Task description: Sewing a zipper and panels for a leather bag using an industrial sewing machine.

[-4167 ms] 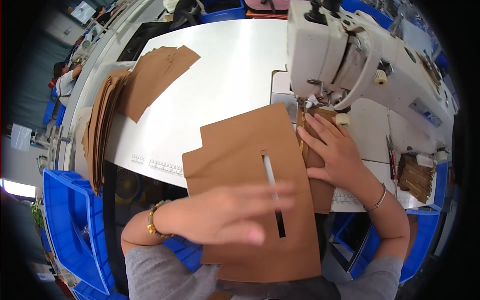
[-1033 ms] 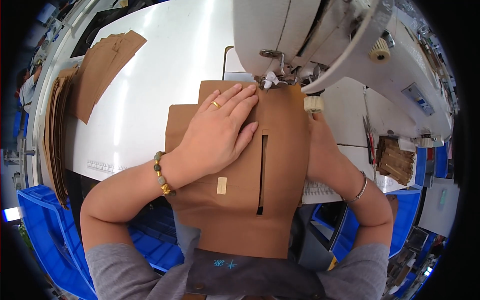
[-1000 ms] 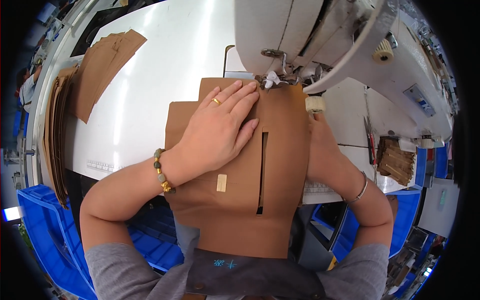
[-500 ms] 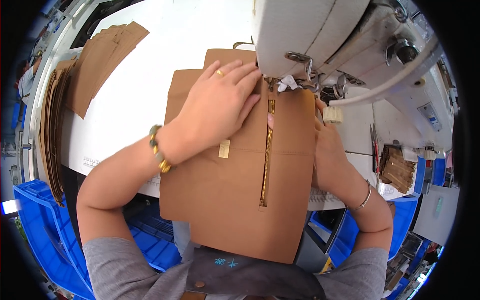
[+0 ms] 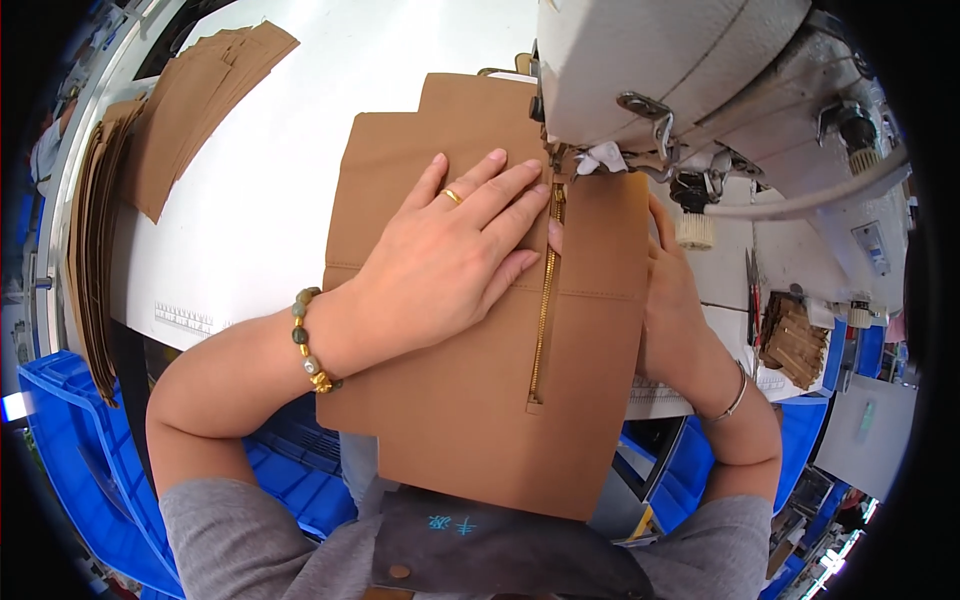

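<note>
A brown panel [image 5: 470,420] with cut-out corners lies across the worktop under the white sewing machine [image 5: 660,70]. A brass zipper [image 5: 542,320] shows in its long slot, just below the presser foot [image 5: 558,165]. My left hand [image 5: 445,255], wearing a ring and bead bracelet, lies open on the panel left of the zipper, fingertips near the foot. My right hand [image 5: 672,305] grips the panel's right edge, partly hidden beneath it; a fingertip shows through the slot.
Stacks of brown pieces [image 5: 200,100] lie on the left of the white worktop [image 5: 220,260]. Scissors [image 5: 755,295] and small brown pieces [image 5: 795,340] are at right. Blue bins [image 5: 75,440] flank the table. Part of another person [image 5: 48,145] appears at far left.
The panel has moved up under the machine, and the brass zipper now shows in its slot. The small tan patch seen earlier is now covered by my left hand.
</note>
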`<state>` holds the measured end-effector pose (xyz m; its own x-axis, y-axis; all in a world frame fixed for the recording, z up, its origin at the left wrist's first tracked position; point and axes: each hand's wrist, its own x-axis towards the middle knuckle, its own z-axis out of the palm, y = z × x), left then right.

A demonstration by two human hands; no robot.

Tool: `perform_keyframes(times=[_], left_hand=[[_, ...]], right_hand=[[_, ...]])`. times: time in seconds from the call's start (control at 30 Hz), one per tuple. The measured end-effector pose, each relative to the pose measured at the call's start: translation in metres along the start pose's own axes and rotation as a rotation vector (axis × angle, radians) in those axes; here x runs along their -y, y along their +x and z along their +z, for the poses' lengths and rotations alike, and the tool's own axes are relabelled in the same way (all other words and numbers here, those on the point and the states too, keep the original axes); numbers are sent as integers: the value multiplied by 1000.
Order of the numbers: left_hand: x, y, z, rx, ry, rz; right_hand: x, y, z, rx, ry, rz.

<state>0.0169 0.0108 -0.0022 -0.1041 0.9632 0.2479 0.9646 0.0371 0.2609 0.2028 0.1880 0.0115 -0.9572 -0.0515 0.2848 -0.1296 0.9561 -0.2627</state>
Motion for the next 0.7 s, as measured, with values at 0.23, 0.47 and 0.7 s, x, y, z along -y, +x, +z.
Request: perform_keyframes(times=[0.23, 0.47, 0.7], left_hand=[[-1, 2, 0, -2, 16, -4], [3, 2, 2, -26, -14, 6], [2, 0, 4, -10, -50, 14]], right_hand=[[3, 0, -2, 22, -73, -3], [3, -4, 0, 80, -103, 47], [5, -5, -1, 126, -53, 119]])
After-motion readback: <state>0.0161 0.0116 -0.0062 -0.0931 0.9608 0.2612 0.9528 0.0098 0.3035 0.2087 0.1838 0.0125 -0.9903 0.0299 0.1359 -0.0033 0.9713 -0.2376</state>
